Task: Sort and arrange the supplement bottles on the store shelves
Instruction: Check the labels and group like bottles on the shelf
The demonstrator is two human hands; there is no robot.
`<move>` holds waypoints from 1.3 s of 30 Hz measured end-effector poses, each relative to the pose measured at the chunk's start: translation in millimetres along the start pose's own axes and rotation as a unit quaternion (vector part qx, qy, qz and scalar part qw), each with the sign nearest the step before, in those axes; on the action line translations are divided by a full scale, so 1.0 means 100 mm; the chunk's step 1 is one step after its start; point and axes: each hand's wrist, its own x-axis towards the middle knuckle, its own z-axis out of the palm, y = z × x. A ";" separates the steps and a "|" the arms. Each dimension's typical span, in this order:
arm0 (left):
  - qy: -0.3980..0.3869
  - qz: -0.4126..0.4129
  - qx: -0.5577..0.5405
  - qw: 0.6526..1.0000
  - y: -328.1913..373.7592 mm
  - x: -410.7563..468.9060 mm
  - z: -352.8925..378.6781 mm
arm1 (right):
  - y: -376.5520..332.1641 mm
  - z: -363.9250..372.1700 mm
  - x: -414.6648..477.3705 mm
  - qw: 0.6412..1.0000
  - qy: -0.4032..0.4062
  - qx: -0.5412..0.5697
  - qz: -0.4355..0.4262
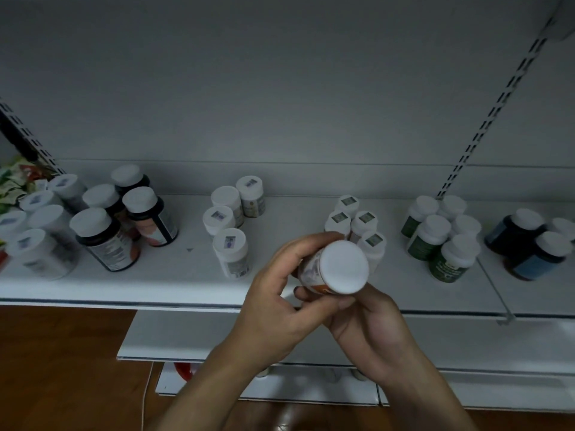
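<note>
Head view: the left hand (273, 293) and right hand (368, 325) curl their fingers (306, 244) round one white-capped bottle (343, 267). It looks light, hard and slippery, so holding its sides seems safest.

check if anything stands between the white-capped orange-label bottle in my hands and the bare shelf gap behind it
Nothing visible does. The white-capped orange-label bottle, gripped by left hand and right hand, is at the shelf front; the bare gap between two white-bottle clusters lies just beyond.

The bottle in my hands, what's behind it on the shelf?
A cluster of small white bottles with stickered caps stands there. The held bottle covers the nearest ones' lower parts.
</note>
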 end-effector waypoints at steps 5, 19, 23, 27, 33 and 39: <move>0.010 0.004 -0.014 1.000 0.00 -0.01 -0.01 | -0.01 0.01 -0.02 0.999 0.021 -0.009 -0.042; 0.041 -0.126 -0.160 0.978 -0.06 -0.10 -0.14 | -0.12 0.04 -0.06 0.935 0.113 -0.308 -0.136; 0.003 -0.103 -0.120 0.987 -0.09 -0.10 -0.22 | -0.09 0.06 -0.04 0.931 0.164 -0.306 -0.113; 0.042 -0.128 -0.110 0.985 -0.06 -0.07 -0.22 | -0.10 0.05 -0.07 0.935 0.121 -0.310 -0.125; 0.008 -0.150 -0.133 0.980 -0.06 -0.10 -0.22 | -0.14 0.08 -0.06 0.929 0.151 -0.307 -0.139; 0.029 -0.156 -0.144 0.977 -0.05 -0.10 -0.21 | -0.14 0.06 -0.09 0.922 0.141 -0.333 -0.139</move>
